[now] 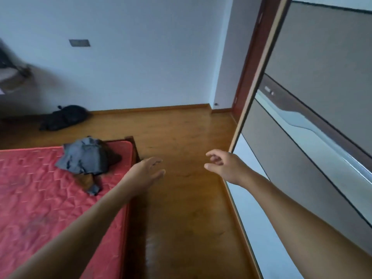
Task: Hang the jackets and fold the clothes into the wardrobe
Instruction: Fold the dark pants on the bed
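Reaching over glossy wooden floor [181, 137], left hand [145, 172] and right hand [223, 166] spread wide, empty (crumpled grey clothes [84, 156] on the quilted red mattress [36, 188], left).

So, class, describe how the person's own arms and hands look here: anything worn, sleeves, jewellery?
The bare left hand and bare right hand wear no gloves, and no rings show. The left forearm and right forearm are uncovered to the frame's edge: no sleeves, watch or bracelet.
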`<control>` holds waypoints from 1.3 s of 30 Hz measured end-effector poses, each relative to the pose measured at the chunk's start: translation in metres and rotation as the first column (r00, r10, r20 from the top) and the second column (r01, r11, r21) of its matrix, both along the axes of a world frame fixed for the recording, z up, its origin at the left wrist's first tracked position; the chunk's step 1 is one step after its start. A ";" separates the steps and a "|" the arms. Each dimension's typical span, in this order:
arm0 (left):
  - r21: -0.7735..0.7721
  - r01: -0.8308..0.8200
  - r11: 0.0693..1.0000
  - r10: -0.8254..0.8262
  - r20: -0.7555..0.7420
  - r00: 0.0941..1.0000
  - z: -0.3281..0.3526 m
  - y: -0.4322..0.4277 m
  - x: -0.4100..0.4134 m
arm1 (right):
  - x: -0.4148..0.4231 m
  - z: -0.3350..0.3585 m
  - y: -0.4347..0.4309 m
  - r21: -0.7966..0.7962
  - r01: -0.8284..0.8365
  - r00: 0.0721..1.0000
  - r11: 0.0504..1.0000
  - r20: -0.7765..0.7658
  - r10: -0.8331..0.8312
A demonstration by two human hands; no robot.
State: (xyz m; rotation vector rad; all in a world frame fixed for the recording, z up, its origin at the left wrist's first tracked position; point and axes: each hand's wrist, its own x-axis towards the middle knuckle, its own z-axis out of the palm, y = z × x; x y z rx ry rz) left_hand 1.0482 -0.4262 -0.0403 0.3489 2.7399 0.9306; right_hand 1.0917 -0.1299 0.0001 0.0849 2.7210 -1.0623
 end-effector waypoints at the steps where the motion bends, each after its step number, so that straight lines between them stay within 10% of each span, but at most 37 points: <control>1: 0.000 -0.039 0.999 0.039 -0.004 0.999 0.001 -0.019 -0.007 | -0.017 0.000 -0.017 0.005 -0.031 1.000 0.999 -0.002 0.031; 23: -0.096 -0.681 0.726 0.687 0.054 0.725 -0.038 -0.140 -0.115 | -0.348 -0.060 -0.190 -0.012 -0.639 0.768 0.769 0.037 0.639; 39: -0.105 -0.815 0.570 0.821 0.112 0.559 -0.078 -0.178 -0.247 | -0.523 -0.086 -0.293 0.050 -0.845 0.533 0.532 0.165 0.830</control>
